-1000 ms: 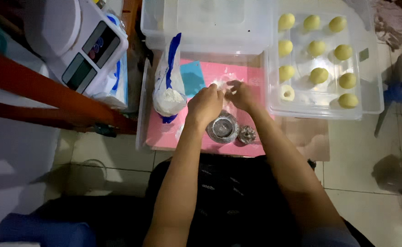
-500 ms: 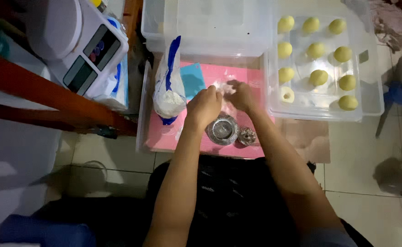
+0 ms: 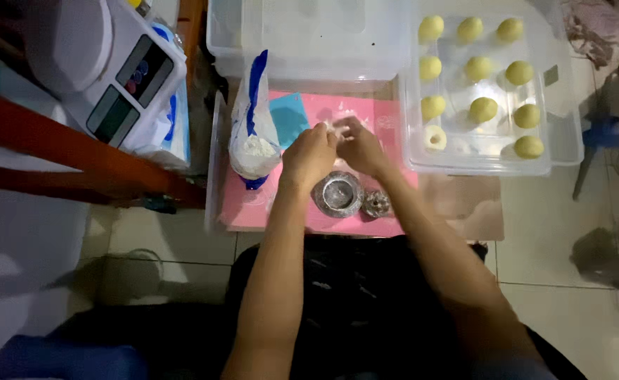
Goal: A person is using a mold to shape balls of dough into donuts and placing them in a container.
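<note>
Dough, a small pale lump point(image 3: 335, 127), sits pinched between the fingertips of both hands above the pink mat point(image 3: 387, 116), which serves as the landmark for everything else. The left hand point(image 3: 308, 153) is curled narrow, its fingertips closed on the near-left side of the lump; the right hand point(image 3: 361, 146) is likewise cupped tight, fingers meeting the same lump from the other side, so the two hands touch at the tips. How much of the lump each hand covers cannot be told, since it is small and partly hidden.

On the mat's near edge, just below the hands, stands a round metal mould point(image 3: 337, 194) dusted with flour, and just beside it to the right a smaller metal piece point(image 3: 376, 204). At the mat's left edge stands an open bag of flour point(image 3: 254, 134), white with a blue stripe. A light blue scraper point(image 3: 289, 118) lies on the mat between the bag and the hands. Beyond the mat's far edge is a clear plastic box point(image 3: 309, 42). To the mat's right a clear tray point(image 3: 559, 134) holds rows of yellow dough balls point(image 3: 483, 109). Well to the left of the mat sits a white kitchen scale point(image 3: 123, 84).
</note>
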